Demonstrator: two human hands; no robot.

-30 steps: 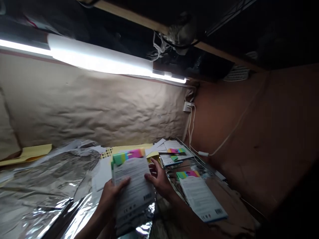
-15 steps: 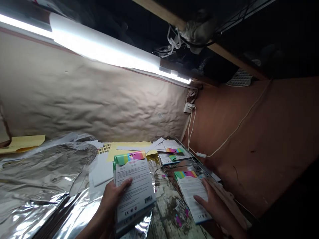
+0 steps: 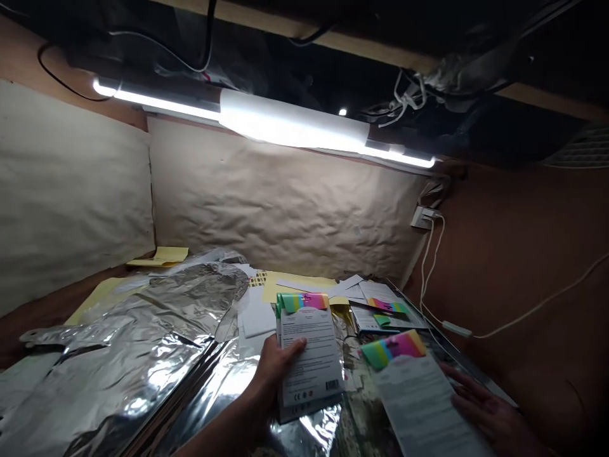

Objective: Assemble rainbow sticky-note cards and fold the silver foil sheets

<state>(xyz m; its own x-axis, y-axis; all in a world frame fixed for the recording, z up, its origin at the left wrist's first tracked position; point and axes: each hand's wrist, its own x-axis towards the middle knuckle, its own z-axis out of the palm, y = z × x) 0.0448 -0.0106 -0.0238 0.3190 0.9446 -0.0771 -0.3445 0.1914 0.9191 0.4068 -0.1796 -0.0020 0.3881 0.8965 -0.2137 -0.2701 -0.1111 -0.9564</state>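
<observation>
My left hand point(image 3: 276, 368) is closed around a small stack of flat retail packs point(image 3: 311, 355), its thumb across the front one. Their backs face me, with printed text, a barcode and a rainbow-coloured hanging tab at the top. To the right, my right hand point(image 3: 485, 409) grips another such pack point(image 3: 423, 400) by its right edge; pack and hand are slightly blurred. This pack is raised and tilted, and its lower end runs out of view. Behind it, a further pack with a rainbow tab point(image 3: 387, 306) lies on the table.
Crumpled silver foil sheeting point(image 3: 190, 330) covers the left side. Yellow sheets point(image 3: 290, 282) and white papers point(image 3: 257, 311) lie at the back. A white cable with an inline switch point(image 3: 457, 329) hangs from a wall socket point(image 3: 423, 217). A tube light point(image 3: 295, 124) shines overhead.
My right hand has lifted its pack off the table towards me. The left hand still holds its stack. The view has swung to the left, so everything appears further right.
</observation>
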